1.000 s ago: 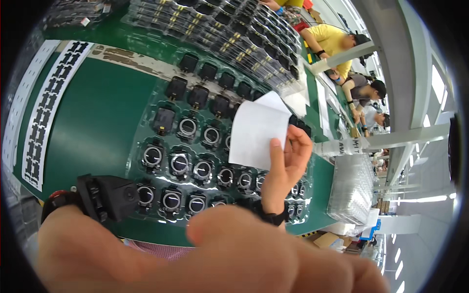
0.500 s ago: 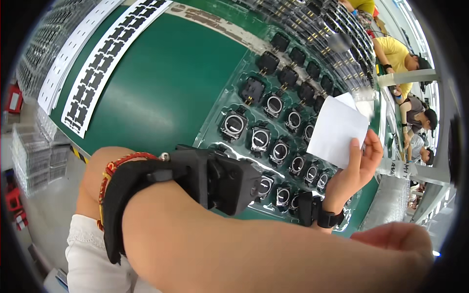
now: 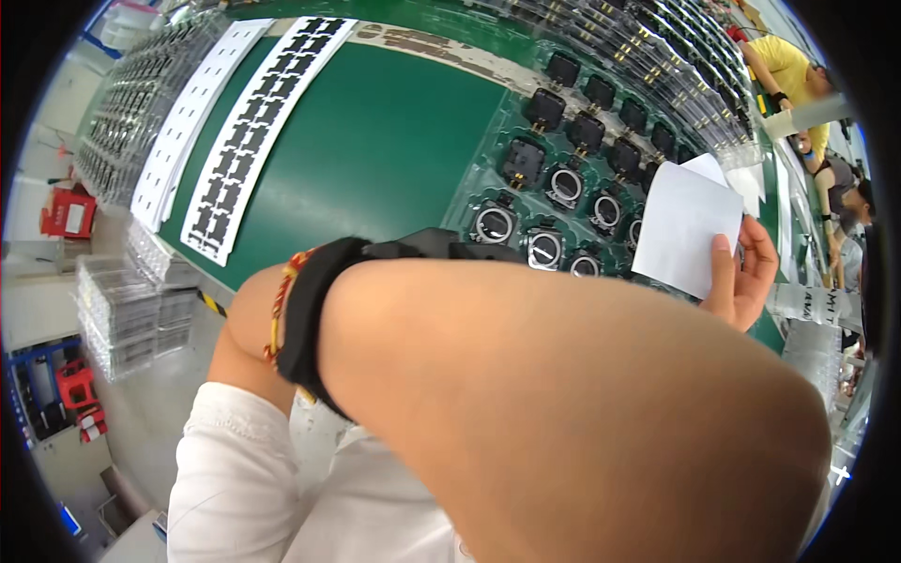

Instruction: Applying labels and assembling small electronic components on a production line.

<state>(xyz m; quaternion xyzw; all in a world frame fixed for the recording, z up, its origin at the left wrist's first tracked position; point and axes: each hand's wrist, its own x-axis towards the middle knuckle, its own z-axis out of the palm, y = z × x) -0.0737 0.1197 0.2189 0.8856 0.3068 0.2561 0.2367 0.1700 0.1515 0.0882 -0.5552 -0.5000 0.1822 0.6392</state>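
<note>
A white paper sheet (image 3: 690, 225) is pinched in my right hand (image 3: 746, 277), its thumb on the front and the other fingers curled at the edge. The paper sits over the right side of a clear plastic tray (image 3: 460, 197) of black square modules (image 3: 565, 186), some with silvery round rings. Very near the lens, my left hand (image 3: 582, 375) looms large and blurred across the lower middle. A black strap (image 3: 314, 310) and a red-and-yellow bracelet circle its wrist. Its fingers cannot be made out, and it hides the tray's near rows and my right wrist.
On the green table (image 3: 375, 141), white sheets with black cut-outs (image 3: 263, 131) lie at the left. Stacked clear trays (image 3: 657, 56) stand at the back right, more stacks (image 3: 122, 310) at the left. A person in yellow (image 3: 784, 70) works at the far right beside other people.
The whole view has shifted, so the table and trays sit farther right. My left hand now covers more of the tray and of its own wrist device. The paper stays in my right hand.
</note>
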